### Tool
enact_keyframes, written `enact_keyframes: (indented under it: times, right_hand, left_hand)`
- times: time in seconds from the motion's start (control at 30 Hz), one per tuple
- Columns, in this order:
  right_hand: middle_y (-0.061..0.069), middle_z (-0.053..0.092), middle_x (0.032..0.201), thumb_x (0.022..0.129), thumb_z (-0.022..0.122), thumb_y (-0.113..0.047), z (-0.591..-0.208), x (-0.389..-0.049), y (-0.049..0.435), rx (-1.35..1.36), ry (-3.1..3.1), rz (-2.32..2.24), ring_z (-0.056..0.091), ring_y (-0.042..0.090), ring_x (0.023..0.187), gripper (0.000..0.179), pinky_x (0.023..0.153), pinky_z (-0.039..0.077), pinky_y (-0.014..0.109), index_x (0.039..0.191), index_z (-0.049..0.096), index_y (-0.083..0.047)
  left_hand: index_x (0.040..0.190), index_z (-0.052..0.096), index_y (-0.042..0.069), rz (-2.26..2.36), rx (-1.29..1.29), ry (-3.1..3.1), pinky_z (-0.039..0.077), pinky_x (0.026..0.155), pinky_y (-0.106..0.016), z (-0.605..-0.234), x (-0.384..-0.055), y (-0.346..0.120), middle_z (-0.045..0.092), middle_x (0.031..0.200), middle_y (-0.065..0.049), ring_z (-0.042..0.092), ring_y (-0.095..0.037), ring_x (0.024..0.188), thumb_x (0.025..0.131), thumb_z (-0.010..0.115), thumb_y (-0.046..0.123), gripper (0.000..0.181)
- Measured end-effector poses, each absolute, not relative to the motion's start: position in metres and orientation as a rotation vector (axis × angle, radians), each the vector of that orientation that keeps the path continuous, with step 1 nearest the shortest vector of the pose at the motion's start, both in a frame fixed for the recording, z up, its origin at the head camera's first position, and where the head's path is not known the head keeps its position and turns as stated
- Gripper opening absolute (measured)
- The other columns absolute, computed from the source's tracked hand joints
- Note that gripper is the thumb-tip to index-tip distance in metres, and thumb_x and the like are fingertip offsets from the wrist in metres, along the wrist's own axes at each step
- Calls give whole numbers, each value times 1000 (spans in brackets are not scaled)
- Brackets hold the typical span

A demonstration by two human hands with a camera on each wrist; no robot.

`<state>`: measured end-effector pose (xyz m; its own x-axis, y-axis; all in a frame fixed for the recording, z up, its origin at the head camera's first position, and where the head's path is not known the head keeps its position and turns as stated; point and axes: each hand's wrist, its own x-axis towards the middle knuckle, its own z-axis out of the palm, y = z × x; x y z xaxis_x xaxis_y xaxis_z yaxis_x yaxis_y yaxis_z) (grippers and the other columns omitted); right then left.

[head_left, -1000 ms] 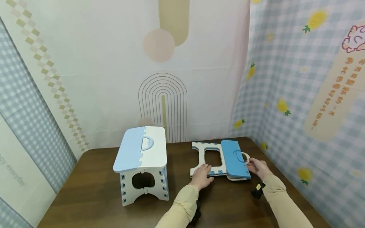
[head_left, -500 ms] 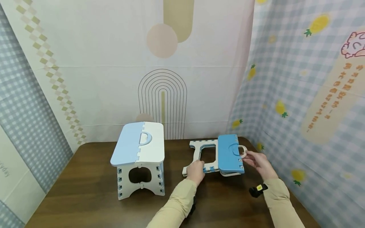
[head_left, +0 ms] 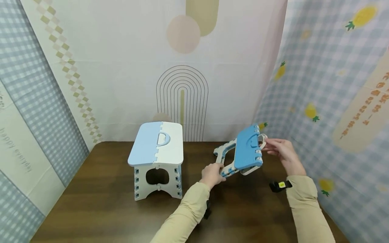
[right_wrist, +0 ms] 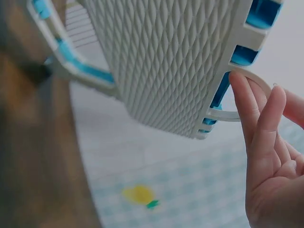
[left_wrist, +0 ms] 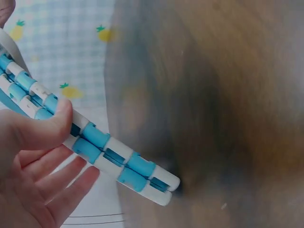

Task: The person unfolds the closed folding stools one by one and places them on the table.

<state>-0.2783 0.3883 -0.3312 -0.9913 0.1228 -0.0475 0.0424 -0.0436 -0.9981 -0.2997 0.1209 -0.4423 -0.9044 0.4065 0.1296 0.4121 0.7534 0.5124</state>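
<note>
A folded blue-and-white step stool [head_left: 247, 148] is tilted at the right of the head view, its seat end raised off the table. My left hand [head_left: 211, 174] grips the near edge of its folded legs. Seen from the left wrist, the thumb lies over the hinged blue-and-white leg edge [left_wrist: 114, 154] with the fingers behind. At the seat end, my right hand [head_left: 282, 150] pinches the white loop handle [head_left: 265, 136]. The right wrist view shows the textured white underside [right_wrist: 166, 61] of the seat. Left of it, an unfolded stool [head_left: 155, 145] stands upright, untouched.
Both stools are over a dark wooden table [head_left: 121, 216]. A white patterned curtain [head_left: 121, 67] hangs behind the table, and a blue checked one [head_left: 297, 84] closes off the right side. Black straps sit at both wrists.
The folded stool has gone from lying flat to tilted, seat end lifted. My left hand has gone from resting on the legs to gripping their edge; the right keeps the handle.
</note>
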Motion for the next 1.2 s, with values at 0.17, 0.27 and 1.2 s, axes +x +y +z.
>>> enact_keyframes:
  times: [0.17, 0.27, 1.2]
  right_hand:
    - [-5, 75, 69, 94, 64, -17, -312, -276, 373, -101, -2148, 2173, 73, 7, 66, 19, 55, 54, 17, 81, 76, -22]
    - [-4, 75, 68, 94, 64, -17, -306, -278, 365, -79, -2138, 2174, 73, 7, 65, 19, 54, 53, 17, 81, 77, -21]
    - [-6, 67, 64, 90, 70, -22, -304, -298, 314, -46, -1971, 2129, 63, 6, 57, 13, 54, 54, 19, 78, 73, -16]
  left_hand:
    - [124, 66, 22, -1138, -674, -2944, 51, 70, -33, -443, -296, 115, 70, 107, 2, 65, -19, 94, 80, 80, 24, 45]
    - [126, 65, 22, -1238, -678, -2930, 52, 80, -36, -444, -295, 114, 70, 115, 1, 65, -20, 104, 82, 78, 23, 47]
    - [125, 66, 19, -1457, -632, -2680, 55, 83, -32, -470, -278, 120, 74, 111, -2, 69, -18, 101, 80, 80, 27, 47]
